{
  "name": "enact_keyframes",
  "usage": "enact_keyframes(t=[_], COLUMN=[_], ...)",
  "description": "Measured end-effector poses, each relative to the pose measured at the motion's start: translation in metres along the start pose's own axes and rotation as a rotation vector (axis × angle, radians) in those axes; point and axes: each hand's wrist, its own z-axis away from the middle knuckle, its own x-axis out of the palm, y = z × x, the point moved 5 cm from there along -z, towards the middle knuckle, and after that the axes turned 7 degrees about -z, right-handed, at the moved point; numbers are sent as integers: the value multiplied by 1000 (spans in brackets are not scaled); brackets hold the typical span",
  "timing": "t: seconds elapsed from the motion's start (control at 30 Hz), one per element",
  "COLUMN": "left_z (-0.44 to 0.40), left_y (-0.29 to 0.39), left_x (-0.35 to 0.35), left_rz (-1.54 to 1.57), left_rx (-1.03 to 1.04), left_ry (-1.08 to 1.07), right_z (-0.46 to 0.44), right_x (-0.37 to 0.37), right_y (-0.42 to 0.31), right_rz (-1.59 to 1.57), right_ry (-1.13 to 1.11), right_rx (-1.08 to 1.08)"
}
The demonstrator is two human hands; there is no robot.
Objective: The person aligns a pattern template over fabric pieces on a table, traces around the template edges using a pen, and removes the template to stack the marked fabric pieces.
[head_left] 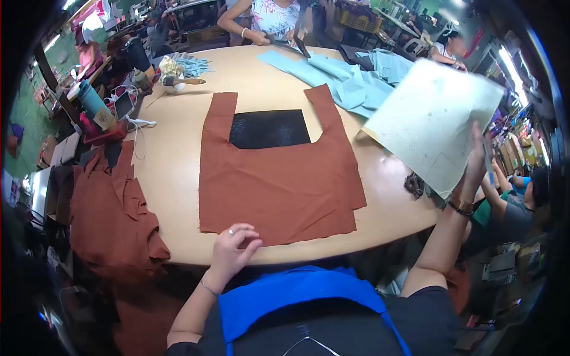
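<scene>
A rust-brown cloth piece with two upright straps lies flat on the table in front of me. Between its straps shows a black rectangular sheet. My left hand is at the cloth's lower left edge, fingers loosely curved and apart, holding nothing. Whether it touches the cloth I cannot tell. Up at the right, my right hand grips a large pale card sheet by its right side, tilted above the table. The fingers behind the sheet are hidden.
More rust-brown cloth hangs over the table's left edge. Light blue fabric lies at the back, where another person's hands hold scissors. A brush, a white cable and a red tray stand at the left.
</scene>
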Motion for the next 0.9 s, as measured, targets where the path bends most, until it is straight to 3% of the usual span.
enact_keyframes(t=[0.03, 0.17, 0.23, 0.3, 0.37, 0.43, 0.5, 0.53, 0.57, 0.6, 0.63, 0.67, 0.77, 0.9], left_z=[-8, -48, -76, -100, -109, -113, -115, -110, -103, -94, -83, -75, -58, -60], left_y=[0, -15, -7, 4, 32, 37, 11, -30, -71, -90, -94, -90, -133, -123], left_x=[-3, 3, 5, 17, 3, 0, 10, 15, 17, 1, -25, -39, -46, -49], left_rz=[95, 608, 765, 1112, 1290, 1440, 1558, 1329, 1334, 1180, 1019, 959, 544, 277], left_rx=[-18, -196, -306, -327, -429, -486, -501, -565, -566, -596, -457, -560, -481, -541], left_ry=[1, 29, 19, -54, -260, -309, -197, -232, -147, 71, 178, 205, 139, 96], right_z=[-3, 40, 55, 71, 82, 84, 95, 96, 97, 97, 104, 117, 153, 176], right_x=[9, 91, 116, 136, 147, 150, 144, 138, 128, 109, 89, 79, 54, 45], right_y=[-12, -44, -42, -39, -27, 0, 23, 36, 53, 86, 121, 133, 201, 219], right_rz=[40, -625, -768, -810, -809, -829, -823, -728, -631, -519, -397, -332, -121, 105], right_ry=[-40, -198, -266, -398, -485, -633, -585, -592, -596, -620, -636, -541, -645, -597], right_rx=[-61, 289, 406, 489, 509, 570, 596, 608, 621, 599, 593, 644, 645, 531])
